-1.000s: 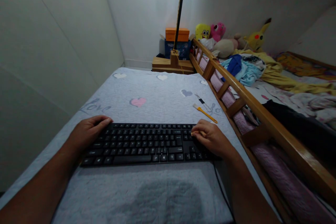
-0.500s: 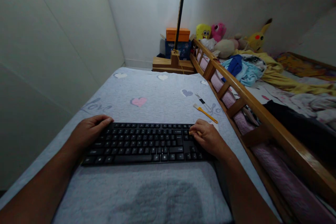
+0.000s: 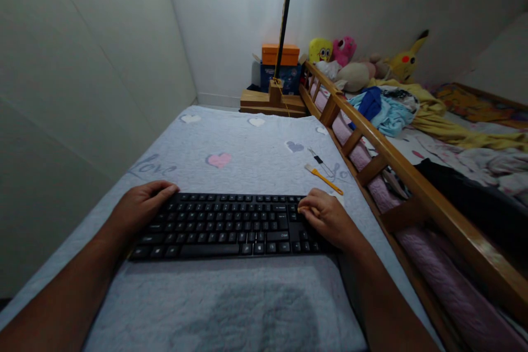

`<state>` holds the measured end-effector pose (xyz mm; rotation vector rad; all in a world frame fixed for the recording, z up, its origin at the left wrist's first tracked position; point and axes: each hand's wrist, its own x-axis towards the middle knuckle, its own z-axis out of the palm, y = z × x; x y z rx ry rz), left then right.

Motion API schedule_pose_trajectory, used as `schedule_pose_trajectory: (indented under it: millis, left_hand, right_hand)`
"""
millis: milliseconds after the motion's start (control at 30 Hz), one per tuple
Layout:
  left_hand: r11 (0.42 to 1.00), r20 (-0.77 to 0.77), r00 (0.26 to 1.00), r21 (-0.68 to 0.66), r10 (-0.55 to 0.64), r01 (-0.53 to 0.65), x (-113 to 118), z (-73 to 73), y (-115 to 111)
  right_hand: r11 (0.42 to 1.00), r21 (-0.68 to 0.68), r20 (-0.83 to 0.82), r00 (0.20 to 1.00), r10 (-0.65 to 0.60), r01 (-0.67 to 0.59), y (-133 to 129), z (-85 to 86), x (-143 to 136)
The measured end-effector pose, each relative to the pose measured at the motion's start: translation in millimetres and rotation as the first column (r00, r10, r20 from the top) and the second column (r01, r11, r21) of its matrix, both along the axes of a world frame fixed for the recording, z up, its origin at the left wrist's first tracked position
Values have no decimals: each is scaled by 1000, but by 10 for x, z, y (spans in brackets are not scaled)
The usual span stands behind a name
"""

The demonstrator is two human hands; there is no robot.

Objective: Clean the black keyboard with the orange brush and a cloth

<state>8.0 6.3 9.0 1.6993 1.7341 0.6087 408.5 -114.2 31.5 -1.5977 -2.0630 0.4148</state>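
Observation:
A black keyboard point(image 3: 231, 225) lies flat across the quilted cloth, its keys facing up. My left hand point(image 3: 142, 206) is closed around its left end, thumb along the upper corner. Over the number-pad side, my right hand point(image 3: 325, 214) is closed on a small yellowish piece point(image 3: 315, 211), mostly hidden by the fingers; its kind cannot be made out. Beyond the right hand lies a brush point(image 3: 324, 179) with a yellow handle and pale bristles. Tweezers point(image 3: 320, 161) with a black band rest just past the brush.
A pale blue cloth point(image 3: 181, 143) with hearts covers the surface. Along the right runs a wooden bed rail point(image 3: 383, 148), with clothes and plush toys behind it. A lamp pole point(image 3: 284, 22) on a wooden base and an orange box point(image 3: 280, 55) stand at the far end.

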Motion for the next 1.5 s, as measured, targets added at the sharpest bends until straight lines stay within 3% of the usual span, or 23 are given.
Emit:
schedule_pose_trajectory:
  millis: [100,233,833,1133,1267,1500]
  left_hand:
    - [1000,2,1000,-11,0,0,-3,-3,-1]
    - [1000,-1,1000,-22,-2,2,-12,-14,0]
    - [1000,-25,1000,23,-15,15,-31,-23,19]
    - [1000,-6,1000,-7,-1,1,-5,-10,4]
    - [1000,-9,1000,-15,-4,4,-17,-17,4]
    - [1000,-47,999,4,-21,21,-32,-41,30]
  right_hand:
    - [996,72,5,998,-59,58,51,-98,-4]
    - [995,69,45,996,-77,74,80,-168,-7]
    - [993,-97,39,996,78,-74,-37,67,-18]
    - [993,74,16,995,-94,92,78,-119,4]
    - [995,53,53,995,-85,82,91,-149,5]
    - [1000,10,75,997,-1,0,28,-50,-4]
